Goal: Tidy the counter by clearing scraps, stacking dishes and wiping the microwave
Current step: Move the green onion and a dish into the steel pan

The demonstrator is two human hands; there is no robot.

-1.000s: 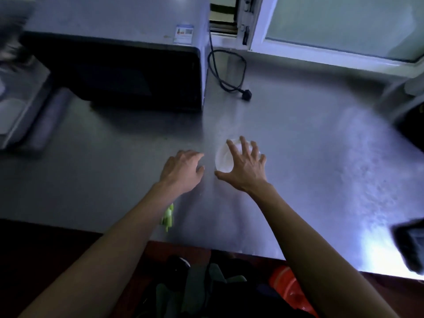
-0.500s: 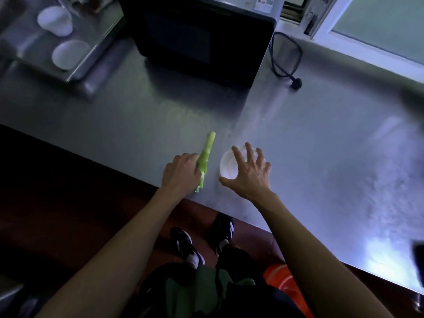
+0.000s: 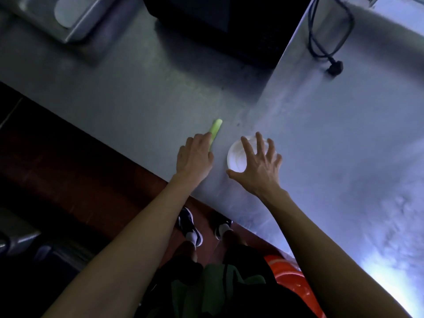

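A pale green vegetable stalk [image 3: 216, 128] lies near the steel counter's [image 3: 344, 145] front edge. My left hand [image 3: 195, 158] holds its near end, with the index finger laid along it. Just to the right sits a small white bowl [image 3: 236, 157]. My right hand [image 3: 260, 165] covers the bowl from above, fingers spread over the far rim and thumb on the near rim. The black microwave [image 3: 218, 21] stands at the back, partly cut off by the frame's top.
A metal tray [image 3: 78, 35] holding a white dish [image 3: 68, 12] sits at the back left. A black power cord and plug [image 3: 335, 67] lie right of the microwave. An orange bin [image 3: 286, 278] stands on the floor below the counter edge, beside my feet.
The view swung down and left, bringing the counter's front edge and the floor into sight. The green stalk came up from behind my left forearm into my left hand. My right hand stayed on the bowl.
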